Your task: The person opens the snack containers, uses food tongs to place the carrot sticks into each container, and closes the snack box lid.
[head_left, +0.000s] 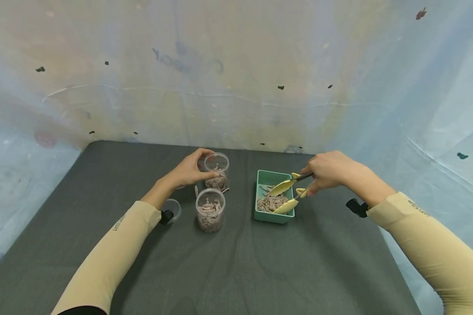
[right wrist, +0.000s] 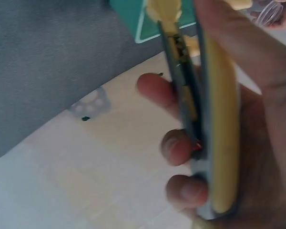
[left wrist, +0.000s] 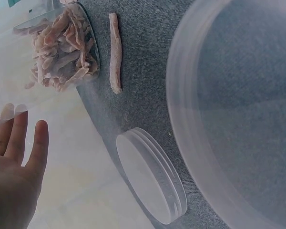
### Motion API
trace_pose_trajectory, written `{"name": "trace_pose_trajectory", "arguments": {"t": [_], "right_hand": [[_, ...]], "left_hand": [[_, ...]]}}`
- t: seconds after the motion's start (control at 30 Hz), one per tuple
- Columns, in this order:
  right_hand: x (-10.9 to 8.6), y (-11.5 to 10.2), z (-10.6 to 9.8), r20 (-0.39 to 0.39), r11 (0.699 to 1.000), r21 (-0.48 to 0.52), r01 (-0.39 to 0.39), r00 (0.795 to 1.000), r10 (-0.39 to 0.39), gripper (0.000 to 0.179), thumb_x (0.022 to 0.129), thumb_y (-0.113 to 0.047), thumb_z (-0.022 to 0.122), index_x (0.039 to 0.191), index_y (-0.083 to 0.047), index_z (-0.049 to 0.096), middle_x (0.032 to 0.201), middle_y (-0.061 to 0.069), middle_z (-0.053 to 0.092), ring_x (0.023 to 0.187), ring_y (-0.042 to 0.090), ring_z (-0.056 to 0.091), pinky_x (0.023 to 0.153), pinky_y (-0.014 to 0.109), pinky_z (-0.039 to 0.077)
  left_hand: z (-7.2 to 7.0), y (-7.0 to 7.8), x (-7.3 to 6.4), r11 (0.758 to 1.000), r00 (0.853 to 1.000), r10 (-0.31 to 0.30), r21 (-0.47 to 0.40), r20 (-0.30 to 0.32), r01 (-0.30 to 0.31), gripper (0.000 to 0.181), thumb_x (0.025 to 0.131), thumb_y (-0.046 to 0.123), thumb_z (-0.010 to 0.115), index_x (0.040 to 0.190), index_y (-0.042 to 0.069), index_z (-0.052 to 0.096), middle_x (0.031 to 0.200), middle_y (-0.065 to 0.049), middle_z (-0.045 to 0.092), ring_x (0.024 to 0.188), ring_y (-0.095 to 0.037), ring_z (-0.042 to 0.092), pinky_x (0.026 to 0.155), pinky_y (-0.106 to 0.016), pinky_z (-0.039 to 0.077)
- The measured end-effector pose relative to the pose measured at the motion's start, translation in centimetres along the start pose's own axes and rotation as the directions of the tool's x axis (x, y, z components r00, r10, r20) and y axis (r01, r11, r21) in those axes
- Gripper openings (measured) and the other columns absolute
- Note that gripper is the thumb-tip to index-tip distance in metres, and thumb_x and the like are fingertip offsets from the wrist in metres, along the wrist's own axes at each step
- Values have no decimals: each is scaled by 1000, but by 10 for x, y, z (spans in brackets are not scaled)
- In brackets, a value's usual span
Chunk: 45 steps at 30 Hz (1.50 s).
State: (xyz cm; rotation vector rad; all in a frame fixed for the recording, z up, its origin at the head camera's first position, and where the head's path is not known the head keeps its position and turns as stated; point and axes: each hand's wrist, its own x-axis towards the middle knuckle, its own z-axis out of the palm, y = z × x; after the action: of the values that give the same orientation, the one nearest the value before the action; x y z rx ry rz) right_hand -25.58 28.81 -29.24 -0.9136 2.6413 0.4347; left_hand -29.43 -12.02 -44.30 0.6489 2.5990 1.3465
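Note:
My left hand (head_left: pixel 191 168) grips the rear clear plastic jar (head_left: pixel 217 164) between thumb and fingers. Brownish strips (left wrist: pixel 64 50) fill the lower part of that jar. Just in front of it stands a second clear jar (head_left: pixel 210 214), upright and uncapped, holding similar strips. With my right hand (head_left: pixel 333 168) I hold a pair of tongs (right wrist: pixel 221 124) with yellow tips, spread apart. The tips reach into a green rectangular tray (head_left: pixel 273 218), right at the strips (head_left: pixel 271 202) lying inside. The right wrist view shows my fingers wrapped around the tongs' handles.
Clear round lids lie left of the jars, one near lid (left wrist: pixel 186 90) and one farther lid (left wrist: pixel 150 176). A loose strip (left wrist: pixel 115 52) lies on the dark tablecloth (head_left: pixel 236 271) beside the rear jar. A pale plastic sheet (head_left: pixel 228 78) hangs behind the table.

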Motion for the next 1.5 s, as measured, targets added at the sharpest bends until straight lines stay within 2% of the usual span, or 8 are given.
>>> {"name": "trace_pose_trajectory", "arguments": {"t": [0.2,0.5,0.77,0.97,1.13,1.3,1.5], "right_hand": [[4,-1,1,50,999,-6,-36,998,36,74,79,-60,85,137,-15,71,94,-4,71,80,14,65,63,40,54],[11,4,7,108,999,38,-33,994,28,68,83,-54,84,137,-15,71,95,-4,71,80,12,65,64,37,54],[15,7,7,133,999,38,5,991,-10,64,85,-55,81,134,-14,73,114,5,74,91,20,70,72,42,57],[13,10,11,115,998,59,10,993,-17,59,87,-53,81,132,-16,74,115,4,74,94,22,70,75,44,57],[7,12,12,63,998,65,16,998,-21,52,88,-49,81,129,-16,76,118,5,75,98,25,71,76,46,58],[3,15,13,-7,998,49,44,999,-44,46,89,-45,81,125,-17,78,111,2,76,87,20,70,66,40,55],[-2,20,20,-46,994,95,47,998,-43,46,88,-45,81,125,-17,78,108,1,76,79,14,66,61,36,51]], "left_hand": [[1,0,0,1000,1000,-4,4,-2,4,80,94,38,80,156,10,38,156,-15,42,143,-38,41,111,-54,43],[0,-1,-1,1000,1000,-5,7,-3,5,80,94,37,80,155,10,38,156,-15,42,143,-38,41,111,-54,43],[2,-2,-2,1000,1000,-4,6,-7,4,80,94,37,80,155,9,38,155,-15,43,143,-38,42,111,-53,43],[2,-1,-2,1000,1000,-6,6,-3,6,80,93,38,81,156,10,38,155,-14,44,143,-39,42,111,-53,43],[2,0,-2,1000,1000,-7,13,2,7,82,93,38,81,156,10,37,156,-15,43,144,-38,41,112,-54,43],[1,2,-1,1000,1000,-13,8,0,13,80,93,38,80,156,11,38,155,-15,43,144,-38,41,111,-56,43],[2,0,0,1000,1000,-4,8,2,4,79,94,37,80,156,10,38,155,-14,44,144,-38,41,112,-54,42]]}}
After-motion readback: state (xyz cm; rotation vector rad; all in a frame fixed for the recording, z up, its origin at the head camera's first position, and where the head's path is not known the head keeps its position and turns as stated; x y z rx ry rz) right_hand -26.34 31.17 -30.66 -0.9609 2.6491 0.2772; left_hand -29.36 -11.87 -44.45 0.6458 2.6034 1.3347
